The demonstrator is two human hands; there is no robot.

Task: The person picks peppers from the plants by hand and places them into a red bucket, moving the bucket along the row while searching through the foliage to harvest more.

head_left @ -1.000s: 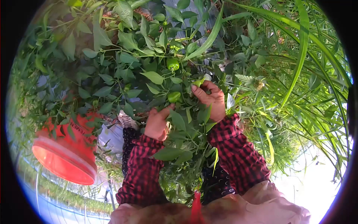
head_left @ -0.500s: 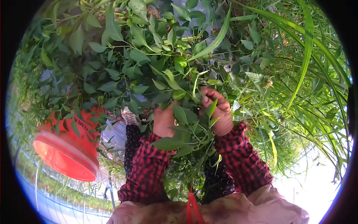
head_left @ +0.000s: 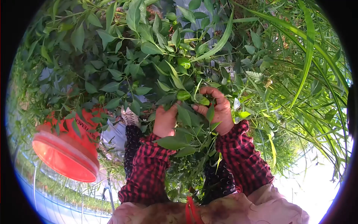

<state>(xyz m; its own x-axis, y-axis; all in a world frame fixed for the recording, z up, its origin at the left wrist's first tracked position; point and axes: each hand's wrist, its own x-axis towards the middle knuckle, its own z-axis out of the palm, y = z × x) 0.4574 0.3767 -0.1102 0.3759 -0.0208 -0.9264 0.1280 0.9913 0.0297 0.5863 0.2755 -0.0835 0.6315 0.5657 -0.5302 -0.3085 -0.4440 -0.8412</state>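
Note:
In the head view my right hand [head_left: 220, 114] curls its thumb and fingers around a small green pepper [head_left: 204, 100] among the leaves. My left hand [head_left: 165, 121] is at the same plant, a short way to the left. Its fingers look closed, but leaves cover their tips and whatever they hold. Just above the left fingertips hangs another green pepper [head_left: 183, 95]. Higher up, a third green pepper [head_left: 184, 62] shows between leaves. A leafy sprig [head_left: 186, 115] of the pepper plant stands between my two wrists.
An orange bucket [head_left: 67, 155] lies tilted at the left, its mouth toward me, beside a pale bag [head_left: 115, 134]. Dense pepper foliage [head_left: 112, 71] fills the upper left. Long grass blades [head_left: 307, 56] arch on the right. My shoe [head_left: 129, 116] shows behind the left arm.
My right thumb has moved down and left, away from the index finger, so the small pepper shows between them. The left hand has shifted slightly; nearby leaves have swayed.

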